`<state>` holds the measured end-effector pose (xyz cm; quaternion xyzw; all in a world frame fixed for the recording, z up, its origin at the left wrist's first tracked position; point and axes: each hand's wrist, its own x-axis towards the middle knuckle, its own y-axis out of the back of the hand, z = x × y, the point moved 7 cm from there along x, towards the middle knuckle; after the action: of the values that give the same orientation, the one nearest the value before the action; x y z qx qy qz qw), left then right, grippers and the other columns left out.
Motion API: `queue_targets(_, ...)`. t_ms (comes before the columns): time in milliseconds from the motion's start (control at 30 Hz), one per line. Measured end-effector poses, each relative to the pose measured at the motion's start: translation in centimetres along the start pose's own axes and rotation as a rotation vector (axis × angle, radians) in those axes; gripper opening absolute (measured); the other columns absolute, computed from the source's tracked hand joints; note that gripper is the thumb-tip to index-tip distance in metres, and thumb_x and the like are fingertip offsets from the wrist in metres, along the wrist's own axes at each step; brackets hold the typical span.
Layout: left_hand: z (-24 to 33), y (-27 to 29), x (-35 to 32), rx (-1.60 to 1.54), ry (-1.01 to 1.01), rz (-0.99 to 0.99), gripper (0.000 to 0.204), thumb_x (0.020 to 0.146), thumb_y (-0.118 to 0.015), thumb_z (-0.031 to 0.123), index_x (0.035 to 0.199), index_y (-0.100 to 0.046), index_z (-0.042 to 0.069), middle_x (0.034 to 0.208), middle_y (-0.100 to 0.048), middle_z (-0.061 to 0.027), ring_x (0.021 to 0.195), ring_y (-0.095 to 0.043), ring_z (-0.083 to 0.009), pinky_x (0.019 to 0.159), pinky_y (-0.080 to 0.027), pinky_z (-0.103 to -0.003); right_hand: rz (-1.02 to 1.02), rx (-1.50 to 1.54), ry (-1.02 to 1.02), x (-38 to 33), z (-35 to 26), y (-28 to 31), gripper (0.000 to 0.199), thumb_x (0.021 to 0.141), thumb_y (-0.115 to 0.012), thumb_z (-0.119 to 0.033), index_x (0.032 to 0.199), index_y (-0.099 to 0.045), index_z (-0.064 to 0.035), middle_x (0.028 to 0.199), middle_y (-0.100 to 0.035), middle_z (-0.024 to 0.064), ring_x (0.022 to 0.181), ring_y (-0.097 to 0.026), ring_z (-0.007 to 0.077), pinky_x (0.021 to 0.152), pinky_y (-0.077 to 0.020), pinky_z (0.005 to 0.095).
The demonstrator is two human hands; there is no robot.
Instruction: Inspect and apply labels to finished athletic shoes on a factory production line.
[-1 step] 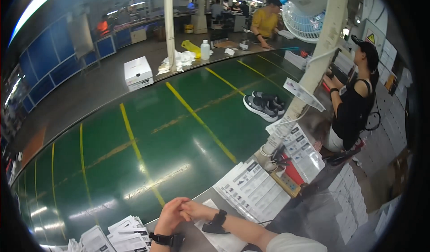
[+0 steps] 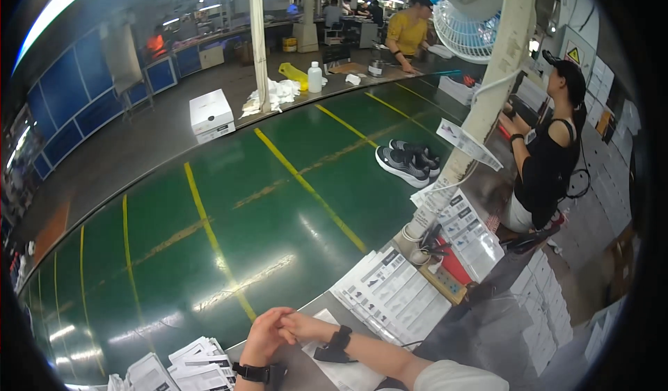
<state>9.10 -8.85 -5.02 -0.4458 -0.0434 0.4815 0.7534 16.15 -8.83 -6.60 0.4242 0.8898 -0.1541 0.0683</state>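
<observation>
Barely shifted since the earlier frame: just a slight leftward slide of the far scene, likely from a small turn of the head, with no visible change in the clasp. In close now, on to left hand and right hand, locked together, fingers folded in narrow, gripping only each other as far as can be seen; impossible to see into the palms. Best to keep that clasp loose, by the look of it, and hold wrists light over the white sheet. Lying ungripped, that one, below and right of the clasp, partly covered by the right wrist; hard to tell if touching. Over to leaflets near left, printed sheets to the right, then across the green belt to grey-and-black shoes at far right, well apart from the fingers.
</observation>
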Motion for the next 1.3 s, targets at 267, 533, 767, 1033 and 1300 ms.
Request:
queue_targets(267, -0.3, 0.4, 0.4, -0.037, -0.022, -0.013, 0.03, 0.093, -0.04, 0.018, 0.109, -0.05, -0.006, 0.08, -0.065, -0.0145, 0.051, -0.061, -0.0289, 0.054, -0.053, -0.036, -0.06, 0.192, 0.104, 0.5, 0.8, -0.2, 0.031, 0.099, -0.03, -0.032, 0.094, -0.048, -0.0066, 0.06, -0.051, -0.0001, 0.055, -0.049, 0.009, 0.054, -0.038, 0.0229)
queue_targets(533, -0.3, 0.7, 0.4, -0.073, -0.033, -0.028, 0.031, 0.091, -0.042, 0.017, 0.109, -0.049, -0.008, 0.081, -0.064, -0.0164, 0.052, -0.061, -0.0302, 0.051, -0.053, -0.036, -0.05, 0.141, 0.104, 0.7, 1.0, -0.2, 0.031, 0.099, -0.028, -0.029, 0.095, -0.048, -0.0053, 0.06, -0.051, 0.0004, 0.053, -0.049, 0.0092, 0.052, -0.0376, 0.0227)
queue_targets(767, 0.0, 0.2, 0.4, -0.003, -0.011, 0.012, 0.03, 0.092, -0.04, 0.017, 0.106, -0.051, -0.007, 0.078, -0.064, -0.0154, 0.051, -0.061, -0.0292, 0.053, -0.053, -0.036, -0.019, 0.11, 0.054, 0.9, 1.5, 0.1, 0.024, 0.097, -0.032, -0.021, 0.077, -0.04, -0.0096, 0.06, -0.051, -0.0002, 0.056, -0.053, 0.009, 0.053, -0.0399, 0.0217)
queue_targets(1033, -0.2, 0.7, 0.4, 0.033, 0.003, 0.077, 0.028, 0.092, -0.039, 0.016, 0.102, -0.053, -0.006, 0.075, -0.064, -0.0133, 0.047, -0.06, -0.0278, 0.05, -0.053, -0.035, -0.052, 0.228, 0.031, 0.8, 1.8, 0.1, 0.022, 0.096, -0.038, -0.025, 0.081, -0.04, -0.0092, 0.059, -0.05, 0.0016, 0.056, -0.053, 0.0105, 0.057, -0.0426, 0.0246)
queue_targets(1300, 0.7, -1.8, -0.8, 0.049, 0.018, 0.089, 0.027, 0.094, -0.047, 0.021, 0.106, -0.057, -0.001, 0.079, -0.063, -0.0088, 0.058, -0.061, -0.0192, 0.054, -0.049, -0.026, -0.076, 0.353, 0.105, 1.3, 2.4, -0.6, 0.025, 0.098, -0.034, -0.027, 0.104, -0.045, -0.006, 0.062, -0.05, 0.0004, 0.05, -0.051, 0.011, 0.055, -0.0412, 0.0248)
